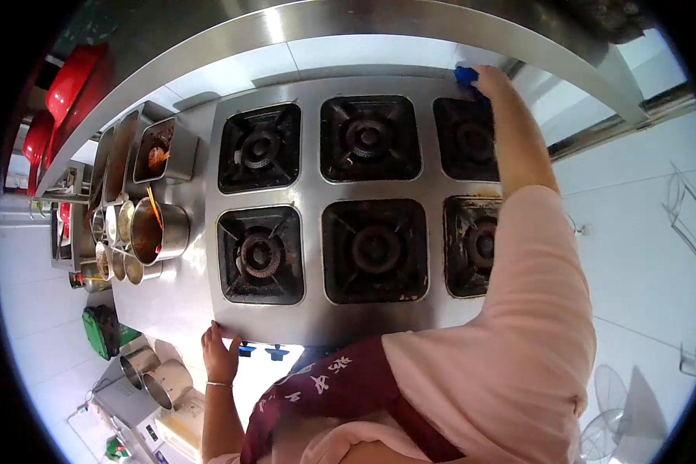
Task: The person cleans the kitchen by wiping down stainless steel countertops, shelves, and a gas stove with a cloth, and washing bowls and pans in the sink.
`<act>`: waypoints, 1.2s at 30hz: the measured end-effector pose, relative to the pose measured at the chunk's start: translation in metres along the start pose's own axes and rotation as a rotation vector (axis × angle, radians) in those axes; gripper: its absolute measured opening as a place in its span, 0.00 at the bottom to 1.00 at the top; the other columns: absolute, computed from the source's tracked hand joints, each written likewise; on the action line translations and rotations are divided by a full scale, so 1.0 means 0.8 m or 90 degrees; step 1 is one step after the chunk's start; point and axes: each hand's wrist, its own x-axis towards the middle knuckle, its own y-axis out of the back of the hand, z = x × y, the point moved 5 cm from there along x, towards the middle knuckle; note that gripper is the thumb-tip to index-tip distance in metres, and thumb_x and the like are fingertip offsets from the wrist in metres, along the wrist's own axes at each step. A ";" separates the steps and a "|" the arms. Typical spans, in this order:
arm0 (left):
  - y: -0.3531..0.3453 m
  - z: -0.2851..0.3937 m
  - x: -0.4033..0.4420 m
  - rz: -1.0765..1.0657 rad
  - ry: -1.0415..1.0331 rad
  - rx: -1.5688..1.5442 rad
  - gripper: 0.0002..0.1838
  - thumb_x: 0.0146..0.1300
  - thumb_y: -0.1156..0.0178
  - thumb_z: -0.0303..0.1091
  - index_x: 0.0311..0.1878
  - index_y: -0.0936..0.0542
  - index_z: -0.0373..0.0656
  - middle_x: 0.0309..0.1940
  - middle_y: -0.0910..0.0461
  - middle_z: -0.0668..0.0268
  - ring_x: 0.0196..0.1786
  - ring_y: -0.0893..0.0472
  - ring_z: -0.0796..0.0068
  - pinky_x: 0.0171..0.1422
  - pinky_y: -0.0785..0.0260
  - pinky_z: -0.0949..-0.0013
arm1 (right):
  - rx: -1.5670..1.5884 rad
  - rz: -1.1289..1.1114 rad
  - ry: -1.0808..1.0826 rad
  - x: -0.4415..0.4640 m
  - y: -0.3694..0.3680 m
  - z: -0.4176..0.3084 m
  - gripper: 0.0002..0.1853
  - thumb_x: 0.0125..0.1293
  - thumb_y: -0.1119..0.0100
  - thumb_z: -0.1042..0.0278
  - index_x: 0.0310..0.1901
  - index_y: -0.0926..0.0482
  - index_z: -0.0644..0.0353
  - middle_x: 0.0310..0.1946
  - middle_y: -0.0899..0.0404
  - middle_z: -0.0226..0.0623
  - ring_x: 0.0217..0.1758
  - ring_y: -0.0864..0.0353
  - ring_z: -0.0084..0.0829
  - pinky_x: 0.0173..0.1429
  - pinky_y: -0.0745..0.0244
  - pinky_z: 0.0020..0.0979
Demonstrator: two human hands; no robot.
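My right hand (487, 79) reaches to the far right corner of the steel stovetop (311, 155). It is closed on a blue cloth (465, 76), beside the back right burner (469, 138). My right arm covers part of the two right-hand burners. At the front edge, left of the middle, my left hand (220, 352) rests against the stovetop's rim. Its thumb and fingers are apart, and nothing shows in them. Nearest to it is the front left burner (261, 257). Dark residue marks the burner wells.
Left of the burners stand a steel pot (159, 232) with orange chopsticks and a rectangular steel container (166, 151). Overhead runs a steel shelf (348, 22), with red ladles or scoops (73, 85) at its left. Pots (166, 383) sit lower left; wire strainers (605, 429) hang right.
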 end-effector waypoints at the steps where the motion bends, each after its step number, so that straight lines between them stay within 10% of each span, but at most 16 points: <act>1: 0.000 0.001 0.000 -0.008 0.006 0.003 0.38 0.51 0.34 0.36 0.61 0.38 0.26 0.50 0.29 0.46 0.56 0.33 0.48 0.63 0.41 0.54 | 0.001 -0.001 0.001 -0.009 0.009 0.006 0.22 0.54 0.38 0.64 0.53 0.25 0.47 0.50 0.24 0.44 0.55 0.27 0.45 0.59 0.32 0.42; 36: -0.012 -0.014 0.004 0.032 -0.104 0.049 0.36 0.55 0.39 0.47 0.57 0.34 0.27 0.50 0.28 0.45 0.56 0.31 0.48 0.63 0.41 0.56 | 0.021 -0.145 -0.081 -0.477 0.046 0.034 0.22 0.50 0.52 0.80 0.50 0.25 0.63 0.50 0.28 0.48 0.54 0.29 0.49 0.59 0.33 0.38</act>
